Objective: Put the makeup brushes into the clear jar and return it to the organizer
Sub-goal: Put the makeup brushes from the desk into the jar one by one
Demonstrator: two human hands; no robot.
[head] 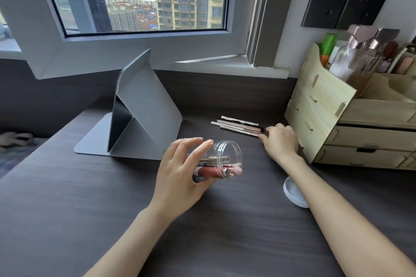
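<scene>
Above the dark desk [67,209], the left hand [180,175] is gripping the clear jar [225,159], tipping it on its side with its open mouth facing right and a few pink and gold brushes lying inside. The right hand [280,139] is closing its fingers on the near ends of about four slim brushes [238,127] lying just beside the wooden organizer [319,105].

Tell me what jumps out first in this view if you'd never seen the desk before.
The left hand holds a clear jar tipped on its side at mid-desk, its open mouth facing right, with several makeup items already inside. Beyond it, the right hand rests on the near end of a small row of brushes lying on the dark desk. A wooden organizer stands at the right edge, and a folded grey tablet stand rises behind the jar.
</scene>
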